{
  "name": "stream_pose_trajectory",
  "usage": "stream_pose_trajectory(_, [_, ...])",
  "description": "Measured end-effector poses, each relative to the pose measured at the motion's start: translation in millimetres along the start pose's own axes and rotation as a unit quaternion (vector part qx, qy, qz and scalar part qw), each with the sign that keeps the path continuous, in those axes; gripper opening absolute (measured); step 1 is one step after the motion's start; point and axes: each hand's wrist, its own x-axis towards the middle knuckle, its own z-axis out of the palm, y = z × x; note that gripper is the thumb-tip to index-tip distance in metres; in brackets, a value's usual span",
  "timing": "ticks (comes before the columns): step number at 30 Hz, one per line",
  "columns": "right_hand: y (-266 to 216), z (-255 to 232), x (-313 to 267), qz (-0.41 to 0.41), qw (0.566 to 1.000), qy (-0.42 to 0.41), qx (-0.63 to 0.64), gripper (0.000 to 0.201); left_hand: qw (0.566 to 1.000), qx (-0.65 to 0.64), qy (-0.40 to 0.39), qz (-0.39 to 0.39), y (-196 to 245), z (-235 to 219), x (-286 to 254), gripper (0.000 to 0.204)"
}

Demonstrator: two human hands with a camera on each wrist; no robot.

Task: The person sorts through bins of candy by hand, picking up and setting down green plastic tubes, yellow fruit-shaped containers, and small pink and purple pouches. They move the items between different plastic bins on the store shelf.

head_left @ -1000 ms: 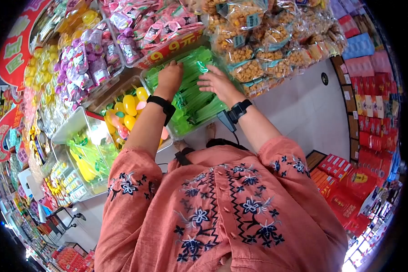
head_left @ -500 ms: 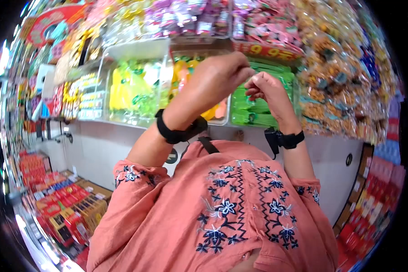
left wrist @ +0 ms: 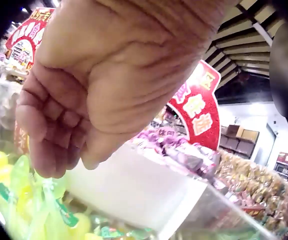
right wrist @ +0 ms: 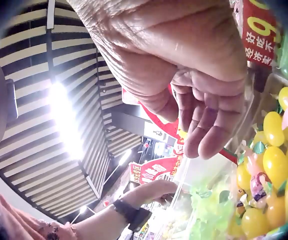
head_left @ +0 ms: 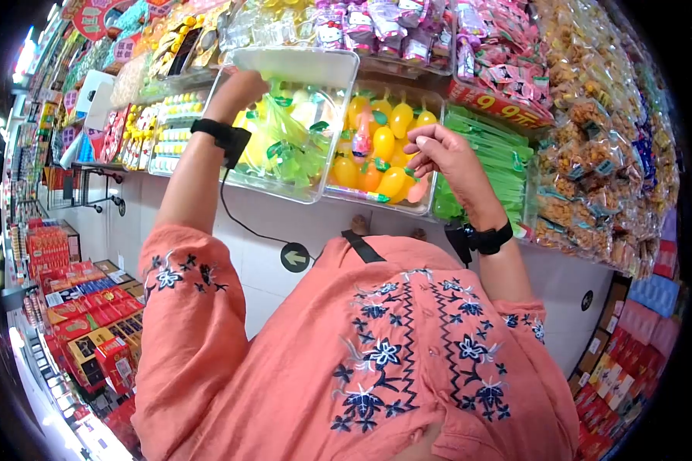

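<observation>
In the head view my left hand (head_left: 242, 94) is over a clear bin (head_left: 344, 115) of yellow and pale-green packs. The left wrist view shows its fingers curled, with their tips at the gathered top of a pale-green pack (left wrist: 46, 215); the thumb partly hides the contact. My right hand (head_left: 452, 163) hovers, empty and loosely bent, above the right edge of a bin of yellow mango-shaped packs (head_left: 400, 121). From the right wrist camera, no object shows between the right hand's (right wrist: 184, 70) fingers.
Right of the yellow packs is a bin of long green packs (head_left: 480, 146). Bagged brown snacks (head_left: 584, 165) lie further right. Purple packs (head_left: 361, 27) and pink packs (head_left: 511, 58) stand behind, above a red price sign (head_left: 500, 105).
My left hand has gone from the long green packs leftward to the yellow and pale-green bin. My right hand has drawn back from the green packs. The head view has turned left.
</observation>
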Motion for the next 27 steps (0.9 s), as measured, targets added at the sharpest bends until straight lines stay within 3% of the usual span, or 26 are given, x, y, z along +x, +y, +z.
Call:
stream_pose_trajectory(2, [0,7,2,0.003,1.000,0.004,0.000,0.027,0.997,0.031,-0.015,-0.067,-35,24,35,0.028])
stream_pose_trajectory(4, [0,14,3,0.004,1.000,0.012,0.000,0.027,0.997,-0.058,0.021,-0.052,-28,30,19,0.027])
stream_pose_trajectory(10, [-2,23,9,-0.006,1.000,0.016,0.004,0.025,0.971,-0.197,-0.049,-0.125,-46,35,39,0.023])
stream_pose_trajectory(15, [-4,34,17,-0.011,1.000,0.003,0.011,0.025,0.935,-0.321,-0.035,-0.147,-48,50,37,0.012])
stream_pose_trajectory(18, [-10,44,22,-0.001,1.000,-0.004,-0.009,0.024,0.912,-0.385,-0.053,-0.129,-60,54,46,0.011])
stream_pose_trajectory(21, [-11,50,26,-0.019,1.000,-0.010,0.017,0.020,0.933,-0.343,-0.058,-0.092,-56,39,40,0.015])
stream_pose_trajectory(22, [-15,49,26,-0.025,1.000,-0.011,0.012,0.020,0.963,-0.248,-0.029,-0.107,-21,17,13,0.023])
stream_pose_trajectory(25, [-31,46,29,-0.053,0.999,-0.004,-0.007,0.021,0.966,-0.254,0.043,-0.007,16,-18,-21,0.029])
stream_pose_trajectory(27, [-39,44,34,-0.079,0.996,0.012,-0.026,0.023,0.957,-0.279,0.051,0.067,44,-37,-46,0.028])
